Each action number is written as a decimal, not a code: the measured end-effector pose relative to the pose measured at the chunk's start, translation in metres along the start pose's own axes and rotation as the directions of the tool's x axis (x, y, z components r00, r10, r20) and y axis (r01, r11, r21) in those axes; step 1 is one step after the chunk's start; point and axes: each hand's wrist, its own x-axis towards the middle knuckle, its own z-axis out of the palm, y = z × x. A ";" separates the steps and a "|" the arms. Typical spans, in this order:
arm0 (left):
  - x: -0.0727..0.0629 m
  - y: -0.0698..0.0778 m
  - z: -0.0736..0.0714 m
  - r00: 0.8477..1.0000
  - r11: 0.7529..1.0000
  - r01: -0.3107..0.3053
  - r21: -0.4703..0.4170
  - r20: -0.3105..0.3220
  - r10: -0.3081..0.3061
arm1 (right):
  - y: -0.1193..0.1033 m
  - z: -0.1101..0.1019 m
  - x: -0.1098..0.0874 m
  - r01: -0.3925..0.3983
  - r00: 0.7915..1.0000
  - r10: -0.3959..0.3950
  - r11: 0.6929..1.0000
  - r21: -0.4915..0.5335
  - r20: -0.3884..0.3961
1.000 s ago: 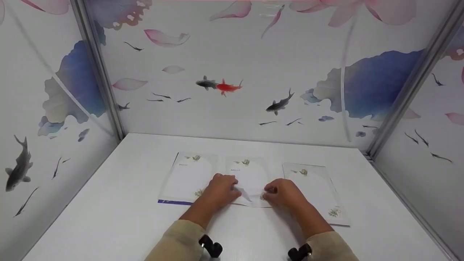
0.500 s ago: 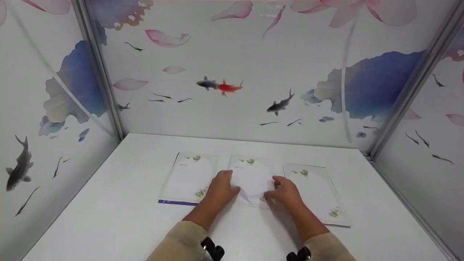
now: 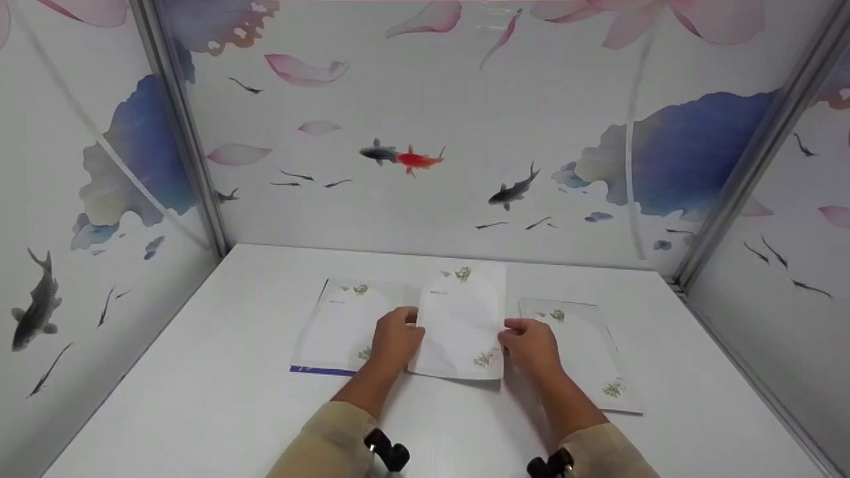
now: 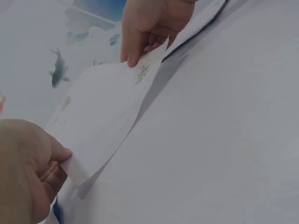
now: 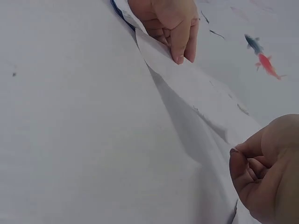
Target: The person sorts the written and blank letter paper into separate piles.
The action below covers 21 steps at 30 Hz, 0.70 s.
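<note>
A white paper sheet (image 3: 459, 325) with small green floral prints in its corners is raised slightly above the table, its shadow showing below the lower edge. My left hand (image 3: 397, 342) pinches its left edge between thumb and fingers. On the opposite side, my right hand (image 3: 533, 345) pinches the right edge. In the left wrist view the sheet (image 4: 110, 112) sags a little between the two hands, its near corner jutting up by the right hand (image 4: 156, 28). The right wrist view has the sheet (image 5: 187, 79) nearly edge-on, with my right hand (image 5: 271, 168) at its near side.
To the left lies a paper pad (image 3: 335, 328) with a blue strip along its bottom edge, partly behind my left hand. A second printed stack (image 3: 578, 352) lies at the right under my right forearm. Printed panels (image 3: 425, 219) wall in the white table (image 3: 199, 372).
The middle sheet has come up off the table, its top edge shifting farther back. Both hands have moved from its lower part to grips on its side edges. The outer stacks stay put.
</note>
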 end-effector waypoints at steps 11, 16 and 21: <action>0.004 0.000 -0.010 0.999 1.000 -0.004 0.020 -0.040 0.005 | -0.006 0.003 0.000 -0.008 1.000 0.007 0.999 0.041 0.008; 0.006 -0.003 -0.026 0.998 0.999 0.053 -0.002 -0.044 -0.053 | -0.013 0.017 -0.002 -0.002 0.999 -0.002 0.994 0.106 0.034; 0.010 -0.013 -0.050 0.995 0.997 0.077 0.013 -0.058 -0.076 | -0.026 0.041 -0.006 0.011 0.998 -0.020 0.986 0.166 0.052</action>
